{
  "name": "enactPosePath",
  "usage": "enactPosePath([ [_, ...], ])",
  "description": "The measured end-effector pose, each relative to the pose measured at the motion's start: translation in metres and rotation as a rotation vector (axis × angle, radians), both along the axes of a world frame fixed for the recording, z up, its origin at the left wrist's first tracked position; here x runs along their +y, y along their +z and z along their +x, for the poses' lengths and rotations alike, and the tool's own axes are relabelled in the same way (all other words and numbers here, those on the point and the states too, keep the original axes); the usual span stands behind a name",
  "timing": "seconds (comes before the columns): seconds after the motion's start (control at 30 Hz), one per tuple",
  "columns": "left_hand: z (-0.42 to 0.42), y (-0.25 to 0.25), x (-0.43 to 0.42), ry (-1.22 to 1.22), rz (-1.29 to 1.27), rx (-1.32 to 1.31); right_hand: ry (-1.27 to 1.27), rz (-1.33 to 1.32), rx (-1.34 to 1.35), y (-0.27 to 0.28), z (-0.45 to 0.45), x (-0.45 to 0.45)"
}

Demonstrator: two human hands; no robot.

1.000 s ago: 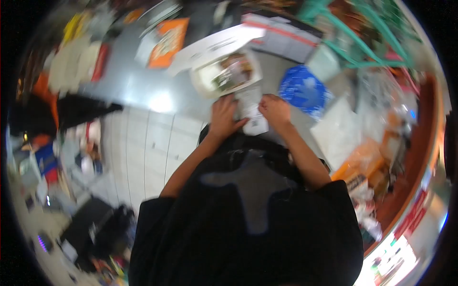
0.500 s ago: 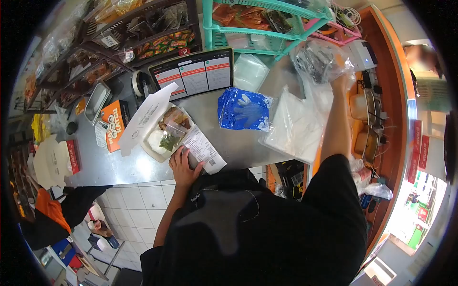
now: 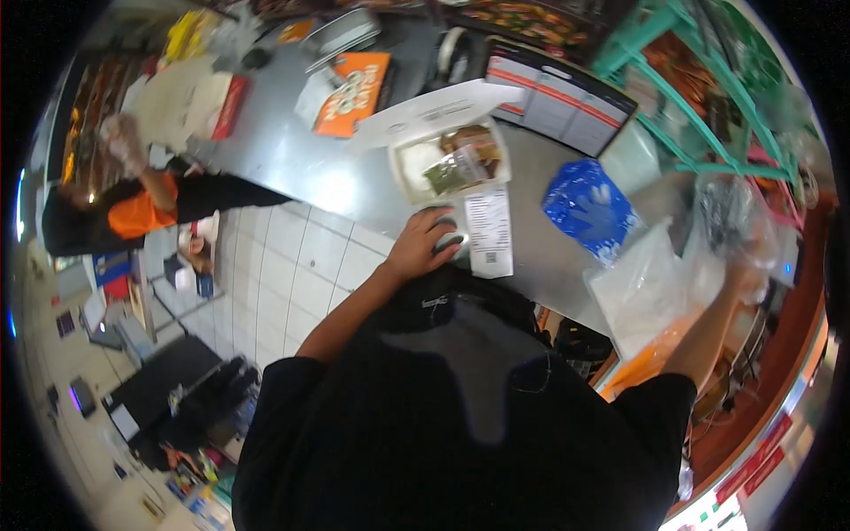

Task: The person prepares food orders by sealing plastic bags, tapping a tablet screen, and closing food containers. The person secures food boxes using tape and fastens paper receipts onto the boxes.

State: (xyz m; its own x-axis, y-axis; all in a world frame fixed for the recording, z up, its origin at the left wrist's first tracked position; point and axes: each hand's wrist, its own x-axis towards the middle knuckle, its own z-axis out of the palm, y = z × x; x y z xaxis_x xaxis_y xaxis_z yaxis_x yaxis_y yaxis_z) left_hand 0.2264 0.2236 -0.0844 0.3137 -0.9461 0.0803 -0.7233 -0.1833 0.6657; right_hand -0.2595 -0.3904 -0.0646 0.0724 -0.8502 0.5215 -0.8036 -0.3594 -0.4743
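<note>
My left hand (image 3: 423, 243) lies at the table's front edge, fingers spread, beside a long printed receipt (image 3: 490, 232). Just beyond it stands an open white food box (image 3: 409, 181), its lid raised. Inside are white rice (image 3: 421, 159), brown food (image 3: 478, 146) and a small clear packet (image 3: 453, 173) with something green. On the far right, my right hand (image 3: 751, 273) reaches among crumpled clear plastic bags (image 3: 724, 208). Plastic and blur hide its fingers. A stack of whitish plastic bags (image 3: 633, 288) lies to its left, near a blue glove packet (image 3: 589, 211).
A tablet (image 3: 558, 97) stands behind the box, with a teal rack (image 3: 691, 133) to its right. Leftward are an orange carton (image 3: 354, 93), a metal tray (image 3: 343, 37) and another cardboard box (image 3: 181, 106). A co-worker in an orange and black top (image 3: 142, 211) is at far left.
The view has swung so that the table's contents appear tilted and further right. The co-worker shows more fully. My left hand stays near the receipt, my right among the clear bags.
</note>
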Motion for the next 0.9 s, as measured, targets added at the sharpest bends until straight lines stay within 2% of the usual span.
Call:
enactPosePath([
  [0.1,0.004,0.005,0.011,0.035,-0.009,0.026,0.145,0.196,-0.223,-0.025,-0.035,-0.043],
  [0.17,0.005,0.007,0.018,0.069,-0.014,0.062,0.459,0.559,-0.622,-0.077,-0.094,-0.114],
  [0.2,0.005,0.009,0.021,0.082,-0.02,0.079,0.551,0.729,-0.699,-0.101,-0.115,-0.138],
  [0.27,0.008,0.013,0.026,0.097,-0.033,0.09,0.739,0.641,-0.436,-0.009,-0.033,-0.038],
  [0.3,0.009,0.015,0.029,0.104,-0.039,0.096,0.53,0.37,-0.051,0.005,-0.006,-0.031],
  [0.4,0.013,0.016,0.04,0.158,-0.058,0.109,0.123,0.398,0.517,0.06,0.034,-0.005],
  [0.43,0.015,0.015,0.044,0.175,-0.063,0.109,0.071,0.585,0.562,0.066,0.01,-0.029],
  [0.5,0.019,0.013,0.051,0.207,-0.074,0.108,0.022,0.653,0.684,0.083,-0.041,-0.058],
  [0.57,0.022,0.016,0.058,0.297,-0.083,0.202,0.041,0.407,0.838,0.113,-0.073,-0.068],
  [0.63,0.024,0.02,0.062,0.384,-0.12,0.241,-0.654,0.408,0.325,0.247,0.098,0.12],
  [0.7,0.03,0.025,0.063,0.462,-0.175,0.221,-0.456,-0.151,0.17,0.269,0.086,0.142],
  [0.73,0.031,0.03,0.063,0.498,-0.191,0.24,-0.431,-0.719,0.009,0.273,0.11,0.149],
  [0.8,0.037,0.039,0.057,0.555,-0.22,0.273,-0.036,-1.085,-0.246,0.279,0.184,0.186],
  [0.83,0.041,0.042,0.054,0.557,-0.248,0.236,-0.028,-1.137,-0.178,0.275,0.238,0.232],
  [0.9,0.049,0.044,0.047,0.56,-0.308,0.21,0.272,-0.74,-0.179,0.18,0.297,0.301],
])
